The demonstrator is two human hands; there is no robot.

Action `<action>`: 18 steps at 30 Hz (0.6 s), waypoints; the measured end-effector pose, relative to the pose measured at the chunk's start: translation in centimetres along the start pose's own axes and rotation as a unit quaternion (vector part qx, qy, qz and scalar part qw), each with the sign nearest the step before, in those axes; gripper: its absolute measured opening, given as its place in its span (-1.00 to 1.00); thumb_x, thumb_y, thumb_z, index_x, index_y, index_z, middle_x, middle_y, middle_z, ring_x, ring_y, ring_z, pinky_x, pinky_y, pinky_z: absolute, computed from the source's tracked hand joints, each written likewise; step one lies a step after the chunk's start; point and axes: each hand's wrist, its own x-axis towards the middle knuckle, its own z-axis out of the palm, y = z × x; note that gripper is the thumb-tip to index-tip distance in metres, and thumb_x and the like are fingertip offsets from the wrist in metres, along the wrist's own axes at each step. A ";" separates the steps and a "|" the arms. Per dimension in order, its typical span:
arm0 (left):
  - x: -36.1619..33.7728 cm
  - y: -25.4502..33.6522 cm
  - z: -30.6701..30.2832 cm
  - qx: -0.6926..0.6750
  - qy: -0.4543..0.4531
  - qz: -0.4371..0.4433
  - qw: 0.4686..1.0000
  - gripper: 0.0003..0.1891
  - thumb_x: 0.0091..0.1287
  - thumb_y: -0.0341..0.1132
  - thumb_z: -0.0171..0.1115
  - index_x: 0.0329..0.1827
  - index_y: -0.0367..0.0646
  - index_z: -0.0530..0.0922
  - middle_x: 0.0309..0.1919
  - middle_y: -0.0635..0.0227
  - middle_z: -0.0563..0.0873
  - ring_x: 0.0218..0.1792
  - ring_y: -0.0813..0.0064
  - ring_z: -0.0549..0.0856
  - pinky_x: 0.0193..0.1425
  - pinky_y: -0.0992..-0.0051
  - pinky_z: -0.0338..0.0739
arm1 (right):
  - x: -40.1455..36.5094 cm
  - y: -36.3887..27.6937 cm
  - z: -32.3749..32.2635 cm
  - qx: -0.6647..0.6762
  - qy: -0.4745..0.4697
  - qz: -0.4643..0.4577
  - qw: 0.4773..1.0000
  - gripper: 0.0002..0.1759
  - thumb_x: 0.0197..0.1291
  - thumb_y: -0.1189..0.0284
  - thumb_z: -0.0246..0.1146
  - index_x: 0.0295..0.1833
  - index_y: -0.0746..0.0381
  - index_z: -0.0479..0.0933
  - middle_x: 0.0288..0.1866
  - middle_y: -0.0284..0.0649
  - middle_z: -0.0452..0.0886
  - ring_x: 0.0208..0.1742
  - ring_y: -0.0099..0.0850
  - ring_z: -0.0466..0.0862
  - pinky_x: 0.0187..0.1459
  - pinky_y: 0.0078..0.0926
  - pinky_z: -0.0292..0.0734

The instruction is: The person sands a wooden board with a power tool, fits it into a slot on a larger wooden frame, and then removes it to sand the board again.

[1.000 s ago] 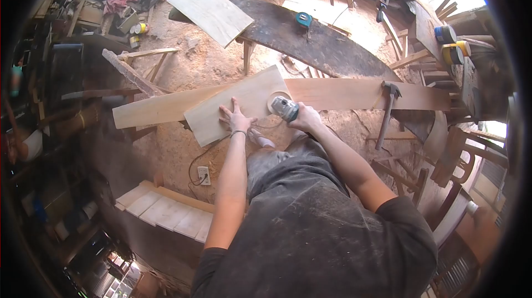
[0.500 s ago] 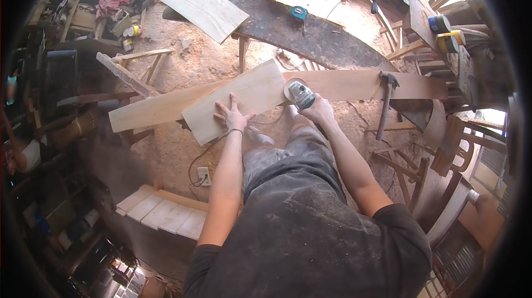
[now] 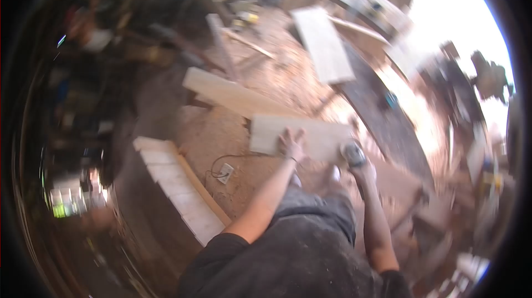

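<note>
- I log a white socket block [image 3: 225, 174] lying on the sawdust floor [image 3: 210, 132].
- Pale slatted panel [image 3: 177, 187] just beside it.
- Loose board [image 3: 324, 51] well apart, blurred.

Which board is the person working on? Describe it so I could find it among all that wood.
Find the long pale plank slanting across the sawdust floor. At its right end lies a shorter, wider board. It alone has the left hand spread flat on it and the grey power tool, held by the right hand, at its right edge.
</note>
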 end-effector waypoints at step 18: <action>1.5 0.9 2.5 -0.002 0.047 -0.003 0.999 0.49 -0.22 0.02 0.80 0.74 0.63 -0.16 0.72 -0.04 -0.40 0.61 -0.57 -0.37 0.56 -0.55 -0.09 | 3.1 0.6 1.7 -0.064 -0.111 -0.147 0.981 -0.27 -0.29 0.02 0.65 0.02 0.20 0.71 -0.10 -0.01 0.81 -0.04 -0.10 0.82 0.02 -0.12 0.70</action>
